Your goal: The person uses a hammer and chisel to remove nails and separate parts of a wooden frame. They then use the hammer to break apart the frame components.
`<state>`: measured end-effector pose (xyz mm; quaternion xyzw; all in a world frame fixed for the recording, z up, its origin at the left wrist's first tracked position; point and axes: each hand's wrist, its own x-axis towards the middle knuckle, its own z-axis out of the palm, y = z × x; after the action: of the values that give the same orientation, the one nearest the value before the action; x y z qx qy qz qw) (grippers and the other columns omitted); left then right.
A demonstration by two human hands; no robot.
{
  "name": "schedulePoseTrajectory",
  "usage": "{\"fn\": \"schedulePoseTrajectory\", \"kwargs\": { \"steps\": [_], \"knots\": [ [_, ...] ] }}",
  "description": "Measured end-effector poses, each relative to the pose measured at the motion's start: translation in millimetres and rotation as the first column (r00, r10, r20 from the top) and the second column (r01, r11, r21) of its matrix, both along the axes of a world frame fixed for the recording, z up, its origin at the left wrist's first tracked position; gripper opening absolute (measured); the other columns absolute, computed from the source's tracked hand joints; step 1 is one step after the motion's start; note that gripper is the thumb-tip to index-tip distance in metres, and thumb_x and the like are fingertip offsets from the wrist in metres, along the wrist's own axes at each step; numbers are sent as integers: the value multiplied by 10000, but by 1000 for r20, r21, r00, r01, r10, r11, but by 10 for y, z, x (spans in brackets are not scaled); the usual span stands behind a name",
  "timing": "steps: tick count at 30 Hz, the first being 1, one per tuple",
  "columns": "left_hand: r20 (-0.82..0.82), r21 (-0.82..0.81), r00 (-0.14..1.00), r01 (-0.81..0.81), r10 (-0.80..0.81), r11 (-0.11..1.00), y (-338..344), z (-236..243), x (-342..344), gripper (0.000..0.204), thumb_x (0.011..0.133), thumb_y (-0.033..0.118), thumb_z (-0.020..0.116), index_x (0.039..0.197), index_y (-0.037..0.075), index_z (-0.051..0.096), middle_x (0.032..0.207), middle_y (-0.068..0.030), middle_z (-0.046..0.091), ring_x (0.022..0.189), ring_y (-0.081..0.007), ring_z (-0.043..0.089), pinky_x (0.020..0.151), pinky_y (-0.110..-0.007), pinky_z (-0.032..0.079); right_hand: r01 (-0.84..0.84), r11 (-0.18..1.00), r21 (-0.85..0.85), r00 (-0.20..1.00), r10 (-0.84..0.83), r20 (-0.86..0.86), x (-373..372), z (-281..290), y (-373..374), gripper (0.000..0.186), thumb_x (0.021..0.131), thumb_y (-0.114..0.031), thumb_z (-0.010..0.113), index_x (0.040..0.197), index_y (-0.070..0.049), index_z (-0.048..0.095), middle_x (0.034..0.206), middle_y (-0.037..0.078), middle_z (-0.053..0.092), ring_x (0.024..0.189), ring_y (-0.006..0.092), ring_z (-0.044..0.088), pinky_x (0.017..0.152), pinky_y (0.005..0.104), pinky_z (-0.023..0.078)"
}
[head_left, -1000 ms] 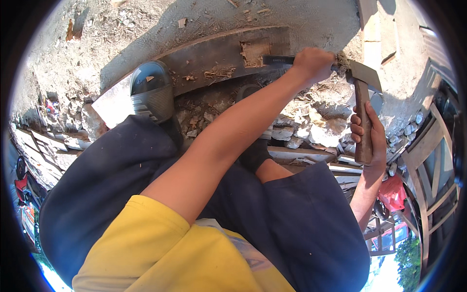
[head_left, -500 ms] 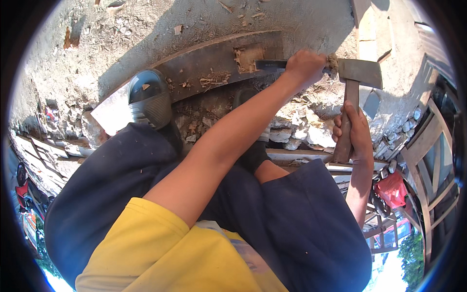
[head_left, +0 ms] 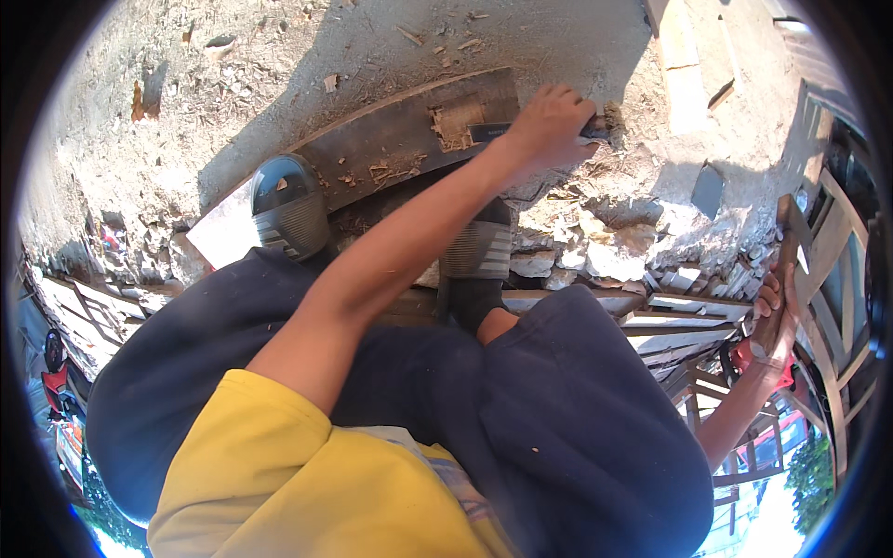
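My left hand grips a dark flat metal tool with a frayed end, lying over a rough, pale cut patch in a dark curved board. Wood chips are scattered on the board. At the far right, my right hand is closed round an upright wooden handle; I cannot make out the tool's head against the background.
My shoes are beside the board, over broken rubble. Rough concrete lies beyond. Wooden planks lie at upper right, wooden frames at the right edge, slats behind my knee.
My right hand has swung the wooden-handled tool right and down, away from the frayed end. My left hand and its tool have shifted slightly left; my right shoe shows more.
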<state>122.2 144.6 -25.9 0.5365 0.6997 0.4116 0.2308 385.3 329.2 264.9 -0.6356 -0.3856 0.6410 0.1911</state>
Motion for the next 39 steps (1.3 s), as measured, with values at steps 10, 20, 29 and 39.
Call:
{"fn": "schedulePoseTrajectory", "kwargs": {
  "steps": [10,20,29,39],
  "knots": [
    [90,-88,831,-542,549,836,-950,394,-1914,455,955,383,459,1195,10,563,1104,-127,630,967,-207,598,850,-334,458,-396,905,-156,900,416,132,-918,-1431,-1083,184,812,-43,595,944,-25,467,650,25,473,485,109,477,432,256,419],
    [-234,-575,961,-258,146,777,-983,1218,-2241,470,897,453,564,1145,55,602,1046,-161,651,909,-290,635,789,-384,505,-42,919,-392,978,-43,-205,-712,-2374,-1424,184,810,-72,609,935,-37,478,680,30,468,514,105,457,440,256,406],
    [-324,-860,929,-211,-178,465,-1960,611,-1273,1335,522,653,786,1492,90,63,1486,-285,182,1351,-462,256,1064,-587,270,81,816,-572,904,-302,-303,-640,-2644,-1602,181,896,-213,618,955,-77,515,692,10,467,524,92,449,472,256,392],
    [-504,-655,860,-316,-85,687,-2174,247,-773,1320,490,408,874,1492,79,81,1474,-238,202,1379,-404,196,1098,-570,161,45,928,-369,968,-132,-213,-246,-1734,-1167,334,933,-328,587,1040,-29,484,704,-1,434,524,67,430,441,231,392]
  ]
}}
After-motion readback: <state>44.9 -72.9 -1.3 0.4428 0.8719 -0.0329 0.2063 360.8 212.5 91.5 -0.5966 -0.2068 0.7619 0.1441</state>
